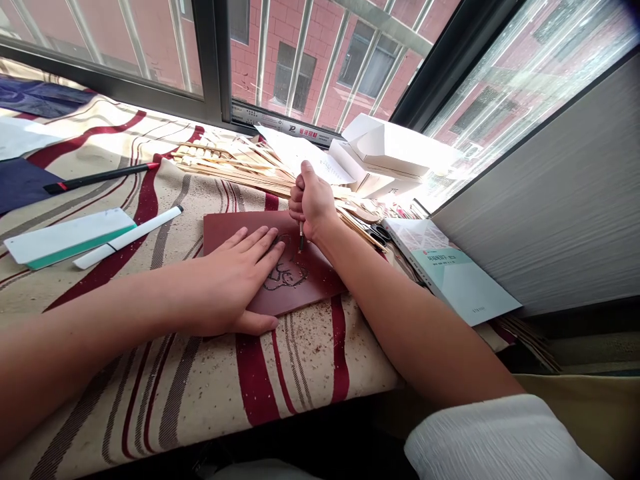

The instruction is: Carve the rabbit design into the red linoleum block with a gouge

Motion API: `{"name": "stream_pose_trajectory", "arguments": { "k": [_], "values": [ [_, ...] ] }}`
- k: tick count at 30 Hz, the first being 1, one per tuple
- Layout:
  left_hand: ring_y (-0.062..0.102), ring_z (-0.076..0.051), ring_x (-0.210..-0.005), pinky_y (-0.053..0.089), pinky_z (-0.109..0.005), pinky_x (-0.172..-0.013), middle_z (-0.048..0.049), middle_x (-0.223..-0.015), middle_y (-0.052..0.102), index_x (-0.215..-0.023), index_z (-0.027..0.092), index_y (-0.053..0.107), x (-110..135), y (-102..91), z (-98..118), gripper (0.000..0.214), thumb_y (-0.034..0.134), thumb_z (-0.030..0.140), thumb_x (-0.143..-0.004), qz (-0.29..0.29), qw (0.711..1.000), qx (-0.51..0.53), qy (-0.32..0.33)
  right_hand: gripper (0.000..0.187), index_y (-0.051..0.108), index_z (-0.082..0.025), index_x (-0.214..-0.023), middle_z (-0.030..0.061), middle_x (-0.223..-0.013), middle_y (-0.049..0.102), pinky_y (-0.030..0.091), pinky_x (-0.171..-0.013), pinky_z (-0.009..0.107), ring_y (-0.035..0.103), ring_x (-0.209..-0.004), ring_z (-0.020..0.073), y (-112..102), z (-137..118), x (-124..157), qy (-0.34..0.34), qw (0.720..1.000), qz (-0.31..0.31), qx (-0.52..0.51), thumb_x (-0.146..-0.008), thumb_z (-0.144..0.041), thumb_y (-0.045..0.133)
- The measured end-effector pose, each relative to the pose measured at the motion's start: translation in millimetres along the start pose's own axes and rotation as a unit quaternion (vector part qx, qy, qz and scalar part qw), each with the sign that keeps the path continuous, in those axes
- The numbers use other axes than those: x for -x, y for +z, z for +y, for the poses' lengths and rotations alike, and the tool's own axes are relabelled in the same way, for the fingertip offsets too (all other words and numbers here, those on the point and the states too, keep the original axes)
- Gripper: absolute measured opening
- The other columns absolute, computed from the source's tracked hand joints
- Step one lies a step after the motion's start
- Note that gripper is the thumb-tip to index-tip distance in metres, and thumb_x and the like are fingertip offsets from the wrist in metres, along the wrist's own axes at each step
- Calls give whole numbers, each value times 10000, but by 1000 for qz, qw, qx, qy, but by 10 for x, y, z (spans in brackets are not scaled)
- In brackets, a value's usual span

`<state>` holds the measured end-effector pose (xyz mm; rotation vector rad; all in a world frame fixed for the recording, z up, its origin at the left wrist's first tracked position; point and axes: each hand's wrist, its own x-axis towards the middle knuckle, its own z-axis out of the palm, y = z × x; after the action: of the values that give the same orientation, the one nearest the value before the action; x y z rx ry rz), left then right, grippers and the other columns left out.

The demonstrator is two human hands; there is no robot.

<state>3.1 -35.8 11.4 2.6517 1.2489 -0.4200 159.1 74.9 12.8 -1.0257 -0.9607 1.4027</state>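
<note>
A reddish-brown flat board lies on the striped cloth, with a dark line design cut into its surface. My left hand rests flat on the board's left part, fingers spread, covering some of the design. Wrapped in a fist, my right hand holds a carving tool upright over the board's right half. The tool's tip is at or close to the surface beside the cut lines; contact cannot be made out. Most of its handle is hidden in the fist. Small shavings are scattered on the cloth in front.
Behind the board lie thin wooden strips, a paper sheet and a white box. Black scissors and a book are on the right. A black pen and white marker lie left. The window frame bounds the back.
</note>
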Motion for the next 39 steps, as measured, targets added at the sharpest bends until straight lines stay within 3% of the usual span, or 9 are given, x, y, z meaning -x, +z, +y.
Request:
{"name": "stream_pose_trajectory", "arguments": {
  "k": [2, 6, 8, 13, 18, 22, 25, 30, 39],
  "values": [
    [-65, -402, -1699, 102, -582, -1380, -243, -1789, -116, -1730, 17, 58, -4, 1, -3, 1176, 560, 727, -938, 0, 1000, 4, 2, 552, 285, -251, -711, -117, -515, 188, 115, -375, 192, 115, -433, 66, -12, 4, 2, 5, 1000, -25, -5, -1112, -565, 497],
    [-73, -393, -1702, 87, -568, -1385, -230, -1795, -106, -1728, 16, 27, -18, 39, -20, 1207, 595, 717, -926, 15, 1000, 10, 3, 575, 308, -240, -695, -105, -535, 195, 118, -394, 185, 108, -446, 61, -5, -44, 134, -5, 973, -232, 17, -1111, -601, 474],
    [-72, -391, -1703, 89, -566, -1386, -222, -1798, -101, -1729, 23, 22, -22, 59, -29, 1219, 621, 706, -917, 25, 1000, 12, 7, 587, 315, -234, -687, -106, -528, 209, 121, -396, 175, 110, -442, 52, 29, -63, 188, -4, 962, -269, 39, -1103, -612, 485],
    [-31, -418, -1700, 125, -596, -1375, -268, -1786, -69, -1727, -2, 78, -24, 39, -17, 1187, 609, 698, -930, 24, 1000, 10, 10, 556, 291, -239, -699, -124, -486, 214, 99, -379, 176, 117, -413, 49, 72, -27, 135, 11, 996, -88, 12, -1135, -542, 456],
    [-13, -429, -1695, 137, -607, -1371, -284, -1774, -63, -1721, -18, 117, 1, -12, 11, 1147, 600, 678, -948, 8, 1000, 6, 12, 514, 271, -244, -719, -135, -467, 207, 107, -381, 176, 109, -401, 57, -36, 42, 37, 33, 995, 67, -64, -1163, -476, 389],
    [-6, -437, -1694, 145, -613, -1370, -277, -1779, -56, -1724, -10, 129, 23, 6, -13, 1147, 600, 684, -941, 14, 1000, 16, 11, 540, 284, -239, -708, -129, -485, 204, 101, -372, 182, 94, -416, 63, -124, -21, 41, 53, 996, -25, -74, -1146, -520, 430],
    [-4, -436, -1695, 129, -599, -1377, -274, -1785, -44, -1725, -9, 137, 17, 31, -38, 1173, 611, 701, -920, 24, 999, 24, 10, 560, 312, -240, -706, -118, -527, 204, 118, -377, 190, 103, -436, 68, -171, -109, 70, 8, 992, -110, -60, -1111, -579, 497],
    [14, -427, -1701, 133, -575, -1380, -269, -1795, -26, -1728, 1, 158, -16, 33, -27, 1178, 601, 722, -909, 30, 999, 24, 12, 549, 355, -242, -706, -105, -547, 194, 119, -386, 208, 95, -455, 80, -179, -106, 112, -82, 988, -125, -31, -1092, -591, 529],
    [-35, -420, -1698, 127, -593, -1376, -263, -1785, -91, -1727, -3, 74, -8, 40, -27, 1200, 556, 743, -921, 15, 1000, 6, 10, 535, 354, -244, -699, -101, -550, 174, 105, -402, 213, 77, -470, 85, -72, -67, 197, -57, 988, -142, -11, -1115, -558, 473]
  ]
}}
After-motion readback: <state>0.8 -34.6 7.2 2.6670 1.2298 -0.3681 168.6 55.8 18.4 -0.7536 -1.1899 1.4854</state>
